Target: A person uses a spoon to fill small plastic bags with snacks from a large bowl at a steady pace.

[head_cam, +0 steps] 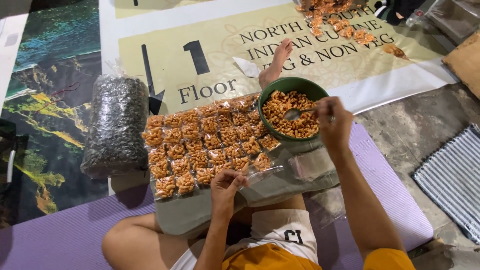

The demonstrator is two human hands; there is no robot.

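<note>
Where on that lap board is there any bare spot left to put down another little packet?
The grey board is bare along its near edge, around the left hand, and at its right end below the green bowl, where only clear film lies. The rows of filled snack packets crowd the rest. The right hand holds a spoon over the bowl.

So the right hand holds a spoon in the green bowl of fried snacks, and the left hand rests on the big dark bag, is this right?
Not quite. In the head view the left hand pinches a small clear packet beside the filled snack packets, not the big dark bag. The right hand does hold the spoon in the green bowl.
</note>
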